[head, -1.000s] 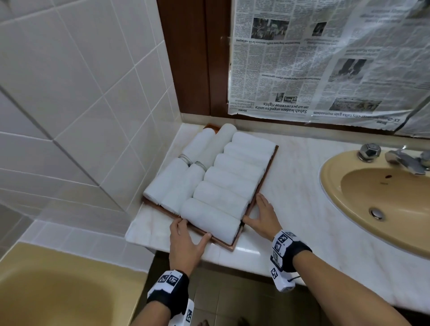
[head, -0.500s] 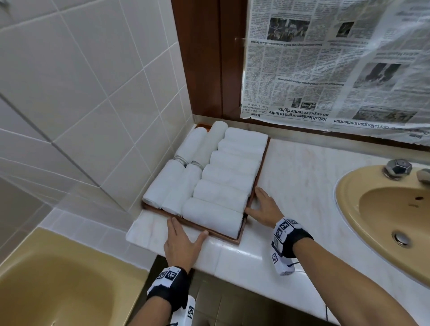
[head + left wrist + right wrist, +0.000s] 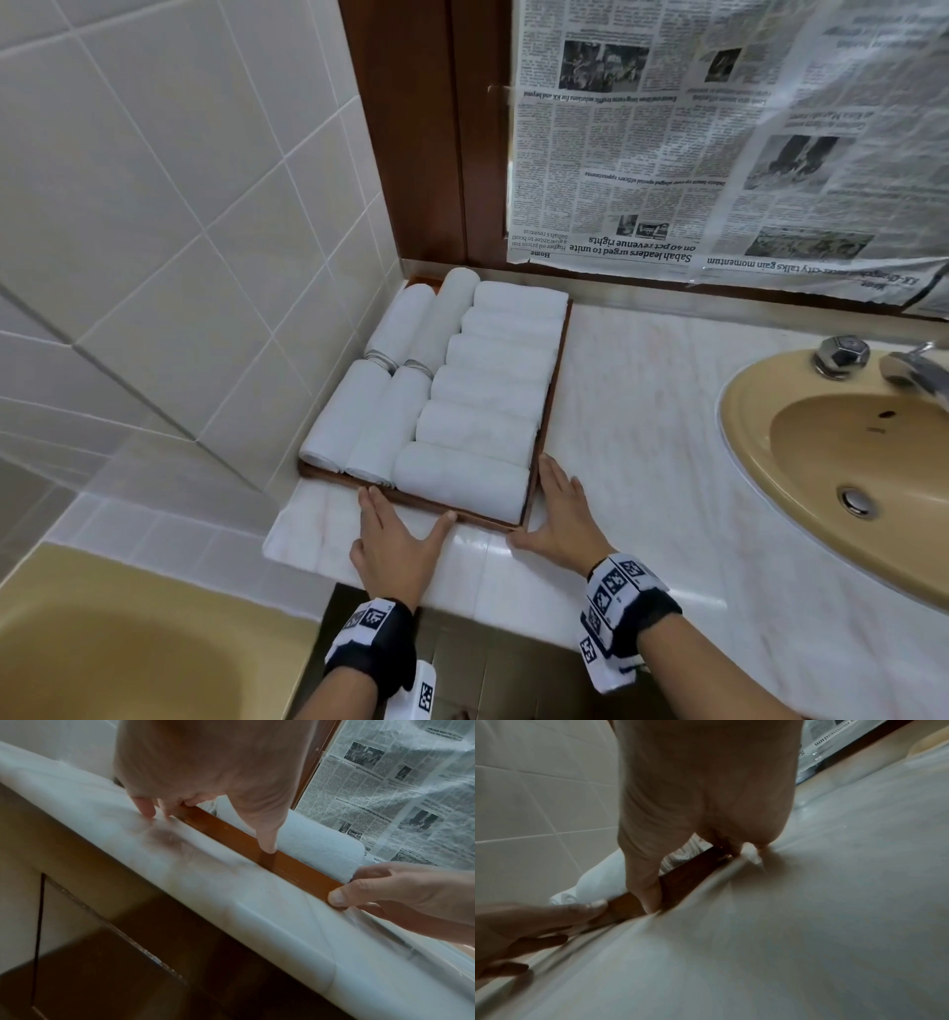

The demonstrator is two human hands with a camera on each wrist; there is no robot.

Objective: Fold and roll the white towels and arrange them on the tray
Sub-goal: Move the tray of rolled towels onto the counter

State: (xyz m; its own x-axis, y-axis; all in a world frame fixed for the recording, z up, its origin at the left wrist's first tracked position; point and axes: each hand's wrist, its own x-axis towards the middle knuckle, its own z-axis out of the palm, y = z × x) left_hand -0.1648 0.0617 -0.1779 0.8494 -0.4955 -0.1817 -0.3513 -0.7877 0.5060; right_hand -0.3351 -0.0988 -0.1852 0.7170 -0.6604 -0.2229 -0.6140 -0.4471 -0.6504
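A brown wooden tray [image 3: 558, 354] sits at the left end of the marble counter, against the tiled wall. Several rolled white towels [image 3: 477, 431] fill it in two groups. My left hand [image 3: 398, 545] lies flat on the counter, its straight fingers and thumb touching the tray's near rim [image 3: 295, 870]. My right hand [image 3: 562, 509] is flat at the near right corner, with its fingers along the right rim [image 3: 690, 878] and its thumb on the near edge. In the wrist views the nearest towel roll [image 3: 316, 841] [image 3: 598, 880] lies just behind the rim. Neither hand grips anything.
A yellow basin [image 3: 847, 462] with a chrome tap [image 3: 914, 370] is set in the counter [image 3: 642, 411] on the right. Newspaper under plastic [image 3: 719, 154] covers the back wall. A yellow bathtub [image 3: 128, 642] lies below on the left. The counter's front edge [image 3: 462, 580] is under my wrists.
The tray has slid and straightened toward the back corner by the tiled wall under both hands. My right hand has shifted from the tray's side to its near right corner.
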